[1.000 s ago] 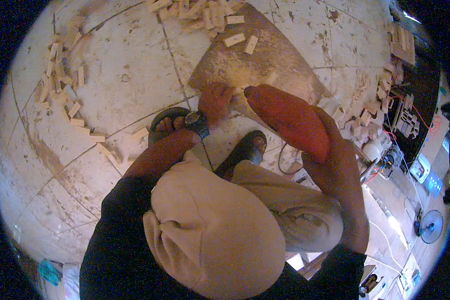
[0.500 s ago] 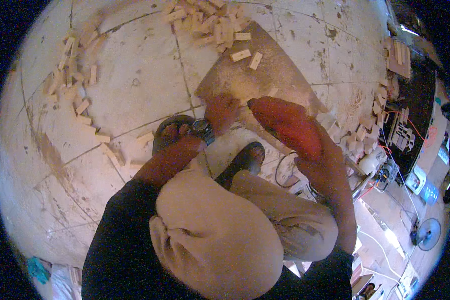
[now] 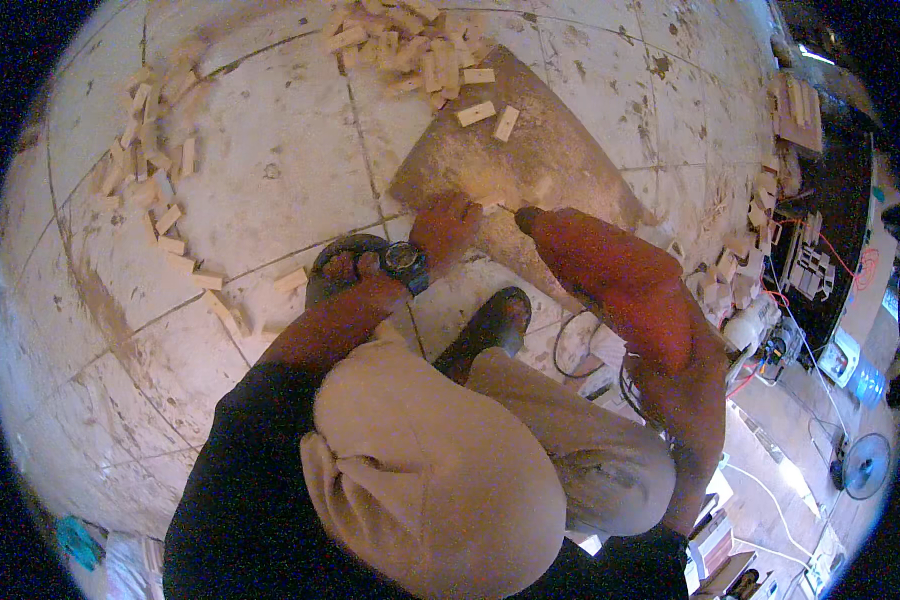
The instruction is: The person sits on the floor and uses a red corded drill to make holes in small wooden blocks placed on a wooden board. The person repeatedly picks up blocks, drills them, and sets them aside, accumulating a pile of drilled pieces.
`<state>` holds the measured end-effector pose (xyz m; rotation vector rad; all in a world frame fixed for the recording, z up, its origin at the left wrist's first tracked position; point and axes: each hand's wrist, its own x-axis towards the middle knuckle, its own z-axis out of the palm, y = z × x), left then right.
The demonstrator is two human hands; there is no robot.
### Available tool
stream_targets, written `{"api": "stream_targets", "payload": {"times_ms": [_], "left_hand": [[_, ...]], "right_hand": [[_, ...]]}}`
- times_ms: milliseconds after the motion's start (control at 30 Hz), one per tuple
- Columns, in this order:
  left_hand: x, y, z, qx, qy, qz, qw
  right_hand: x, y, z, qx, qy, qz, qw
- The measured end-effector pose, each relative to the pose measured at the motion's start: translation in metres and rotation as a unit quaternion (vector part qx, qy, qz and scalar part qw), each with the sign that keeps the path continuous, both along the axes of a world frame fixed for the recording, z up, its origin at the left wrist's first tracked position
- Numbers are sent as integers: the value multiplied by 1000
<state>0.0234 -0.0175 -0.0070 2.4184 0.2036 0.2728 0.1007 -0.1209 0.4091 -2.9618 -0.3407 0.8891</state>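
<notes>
My left hand (image 3: 444, 226), a watch on its wrist, is low over a brown board (image 3: 570, 150). Its fingers are closed on a small pale wooden block (image 3: 491, 205), partly hidden by them. My right hand (image 3: 665, 335) is wrapped round a red power drill (image 3: 595, 250); hand and drill blend in colour, and the grip is blurred. The drill's dark chuck (image 3: 528, 219) points left at the block. A thin bit (image 3: 507, 209) shows between chuck and block; whether it touches the wood I cannot tell. Sawdust (image 3: 480, 180) covers the board around them.
Three drilled blocks (image 3: 477, 113) lie on the board's far part, beside a heap of blocks (image 3: 400, 45). More blocks (image 3: 170, 217) form a curved row at left. My shoe (image 3: 500, 315) is close below the board. Cables (image 3: 570, 345) and a fan (image 3: 863, 466) are at right.
The drill has moved right, away from my left hand, and the bit now shows ahead of the chuck. My left hand has hardly moved.
</notes>
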Motion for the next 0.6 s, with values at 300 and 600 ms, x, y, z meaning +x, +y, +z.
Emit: {"api": "stream_targets", "payload": {"times_ms": [300,600], "left_hand": [[-1,-6,3,-47,-34,72,996],[-4,-2,17,-37,-17,68,997]], "right_hand": [[1,-9,-14,44,38,-65,996],[2,-17,-21,76,49,-40,995]]}}
